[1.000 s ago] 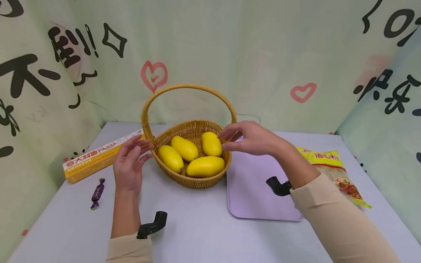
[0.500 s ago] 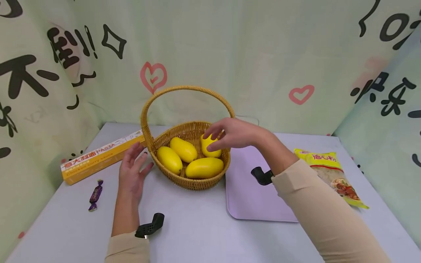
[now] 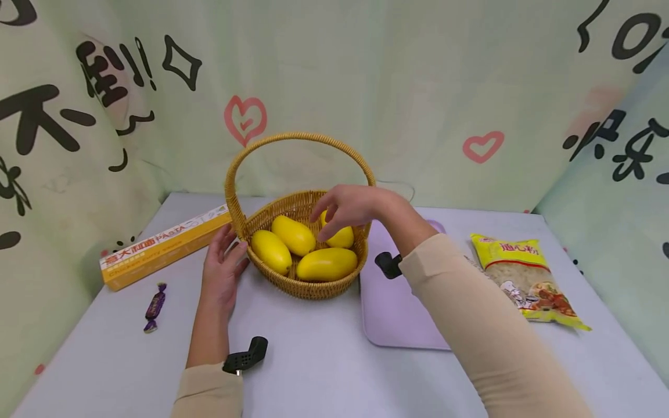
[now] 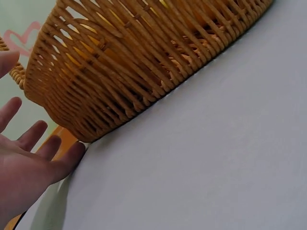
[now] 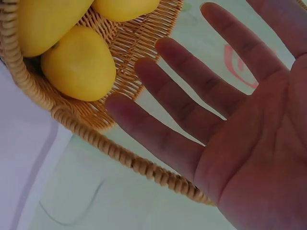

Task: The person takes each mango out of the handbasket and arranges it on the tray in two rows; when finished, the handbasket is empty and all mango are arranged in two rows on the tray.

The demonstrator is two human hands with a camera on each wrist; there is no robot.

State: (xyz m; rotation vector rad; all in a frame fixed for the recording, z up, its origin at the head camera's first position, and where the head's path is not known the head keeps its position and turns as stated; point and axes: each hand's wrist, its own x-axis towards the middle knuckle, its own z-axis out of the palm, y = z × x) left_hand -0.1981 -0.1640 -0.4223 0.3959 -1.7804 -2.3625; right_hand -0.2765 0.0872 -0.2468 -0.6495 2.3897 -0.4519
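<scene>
A wicker basket (image 3: pixel 313 292) with a tall arched handle holds several yellow mangoes (image 3: pixel 325 265). My right hand (image 3: pixel 349 208) hovers over its right side, above the rightmost mango (image 3: pixel 341 237), which it partly covers. In the right wrist view the fingers of that hand (image 5: pixel 249 139) are spread and nearly straight, apart from the mango (image 5: pixel 79 63). My left hand (image 3: pixel 223 273) is beside the basket's left wall near the handle's foot. Its relaxed fingers show close to the wickerwork (image 4: pixel 129 67) in the left wrist view; I cannot tell whether they touch it.
Left of the basket lies a long orange pasta box (image 3: pixel 164 247), its end close to the handle. A purple wrapped candy (image 3: pixel 155 307) is on the table at left. A lilac tray (image 3: pixel 397 313) lies right of the basket, and a yellow food bag (image 3: pixel 528 278) farther right.
My right hand has moved left from the basket's right rim to over the mangoes. My left hand has shifted slightly right and lower along the basket's side. The mangoes stay in place.
</scene>
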